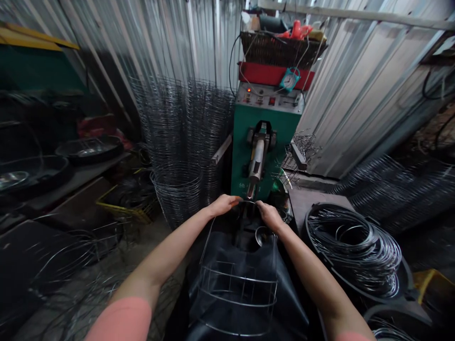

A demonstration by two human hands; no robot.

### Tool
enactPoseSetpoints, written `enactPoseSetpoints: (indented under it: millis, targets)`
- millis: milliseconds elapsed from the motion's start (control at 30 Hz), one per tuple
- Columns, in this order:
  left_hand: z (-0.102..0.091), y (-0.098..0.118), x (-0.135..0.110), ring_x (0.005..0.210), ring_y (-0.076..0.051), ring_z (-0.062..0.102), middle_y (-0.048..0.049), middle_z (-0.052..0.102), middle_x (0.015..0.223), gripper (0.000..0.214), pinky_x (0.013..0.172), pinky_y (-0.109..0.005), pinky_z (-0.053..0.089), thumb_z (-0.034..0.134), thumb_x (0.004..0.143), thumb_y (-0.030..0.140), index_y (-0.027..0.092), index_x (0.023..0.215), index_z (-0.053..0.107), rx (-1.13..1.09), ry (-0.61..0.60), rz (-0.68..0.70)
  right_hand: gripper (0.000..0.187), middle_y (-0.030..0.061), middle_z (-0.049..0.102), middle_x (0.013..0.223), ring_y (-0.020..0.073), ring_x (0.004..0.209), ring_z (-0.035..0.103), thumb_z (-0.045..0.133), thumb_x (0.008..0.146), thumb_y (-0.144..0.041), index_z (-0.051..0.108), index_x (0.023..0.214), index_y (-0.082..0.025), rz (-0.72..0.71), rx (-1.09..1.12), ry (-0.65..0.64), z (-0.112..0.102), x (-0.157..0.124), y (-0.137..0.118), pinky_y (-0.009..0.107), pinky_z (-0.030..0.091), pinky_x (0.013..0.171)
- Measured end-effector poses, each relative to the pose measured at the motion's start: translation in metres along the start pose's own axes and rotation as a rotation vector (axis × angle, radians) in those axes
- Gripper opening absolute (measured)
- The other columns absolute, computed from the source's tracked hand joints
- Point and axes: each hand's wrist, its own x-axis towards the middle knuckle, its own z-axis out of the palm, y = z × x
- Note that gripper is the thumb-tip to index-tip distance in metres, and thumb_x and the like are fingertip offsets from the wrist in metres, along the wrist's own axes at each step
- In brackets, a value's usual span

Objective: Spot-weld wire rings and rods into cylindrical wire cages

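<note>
The machine [241, 137] is green, the clock [289, 79] turquoise, the wire frame [245, 280] silvery, the 2 sleeves [122, 319] pink.

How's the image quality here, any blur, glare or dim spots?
Head view, left edge: dim and smeared, as if by motion; head view, centre: left hand, right hand and green machine fairly clear; head view, right: coiled wire glinting, corrugated wall bright.
</note>
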Motion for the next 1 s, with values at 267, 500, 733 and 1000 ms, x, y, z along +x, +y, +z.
enactPoseSetpoints:
  millis: [267,500,733,1000]
  targets:
    - [0.004,-0.012,0.02,0.097,-0.016,0.062,-0.0037,0.068,0.104,0.04,0.089,-0.028,0.045,0.049,0.073,0.014,0.016,0.111,0.061,-0.059,0.017,-0.014,0.029,0.008,0.066,0.094,0.0186,0.081,0.061,0.035,0.088,-0.013,0.053,0.109,-0.019,-0.005,0.051,0.044,0.001,0.018,0.014,0.022,0.038,0.064]
    - [0.002,-0.012,0.016,0.086,-0.017,0.064,-0.0036,0.07,0.094,0.036,0.08,-0.026,0.047,0.05,0.078,0.026,0.016,0.11,0.061,0.084,0.023,0.038,0.025,0.0062,0.066,0.089,0.0176,0.077,0.061,0.035,0.089,-0.018,0.055,0.104,-0.021,-0.012,0.106,0.079,0.006,0.02,0.013,0.022,0.038,0.063]
    - [0.003,-0.014,0.016,0.091,-0.017,0.063,-0.0042,0.069,0.098,0.036,0.082,-0.025,0.046,0.048,0.077,0.021,0.014,0.11,0.061,0.064,0.041,0.025,0.023,0.0041,0.067,0.084,0.0167,0.073,0.06,0.036,0.09,-0.024,0.057,0.101,-0.023,0.039,0.131,0.074,0.005,0.019,0.011,0.021,0.037,0.061]
    - [0.002,-0.013,0.016,0.093,-0.017,0.063,-0.0031,0.069,0.1,0.036,0.085,-0.028,0.045,0.049,0.075,0.02,0.017,0.109,0.061,-0.004,0.025,0.016,0.024,0.0044,0.067,0.089,0.0174,0.079,0.061,0.034,0.091,-0.024,0.056,0.1,-0.023,0.045,0.139,0.068,0.002,0.017,0.009,0.021,0.037,0.063]
